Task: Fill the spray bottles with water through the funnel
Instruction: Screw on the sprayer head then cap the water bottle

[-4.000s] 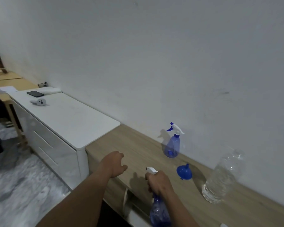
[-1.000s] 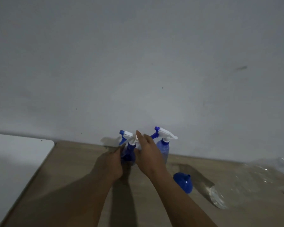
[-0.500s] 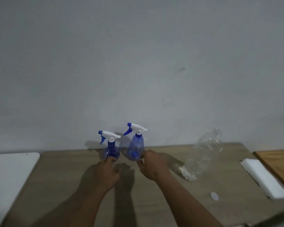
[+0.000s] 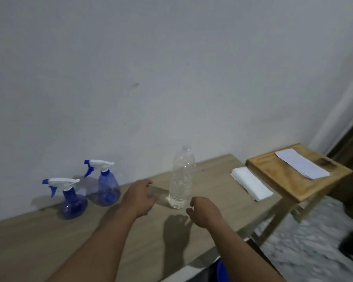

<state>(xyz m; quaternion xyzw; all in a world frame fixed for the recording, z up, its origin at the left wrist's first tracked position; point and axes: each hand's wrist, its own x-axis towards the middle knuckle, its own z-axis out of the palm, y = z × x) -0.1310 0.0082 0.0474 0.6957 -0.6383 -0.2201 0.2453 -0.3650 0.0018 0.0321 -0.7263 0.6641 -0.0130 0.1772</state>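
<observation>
Change: the view has swung to the right since half a second ago; both hands have left the spray bottles and moved toward the water bottle, and the blue funnel seen a second ago no longer shows clearly.
Right hand [image 4: 203,213]: nearest, at about 5 o'clock of the clear bottle, fingers loosely curled and apart, holding nothing, just beside the bottle's base but not touching it.
Left hand [image 4: 139,197]: at about 9 o'clock of the clear bottle, fingers spread, palm down over the surface; a sliver of blue shows under its edge, too hidden to identify.
Light wooden surface [image 4: 49,241]: carries the hands' shadows and all the bottles.
Clear ribbed plastic water bottle [image 4: 181,180]: upright, uncapped, between the two hands.
Near blue spray bottle with white trigger head [image 4: 70,198]: upright, at 9 o'clock of the left hand, well apart from it.
Far blue spray bottle with white trigger head [image 4: 107,184]: upright, just behind and right of the first, close to the wall.
Folded white cloth [image 4: 252,186]: at 3 o'clock, on the surface's right end.
Small wooden side table [image 4: 283,180]: beyond the cloth, with a white sheet of paper [image 4: 302,163] on top.
</observation>
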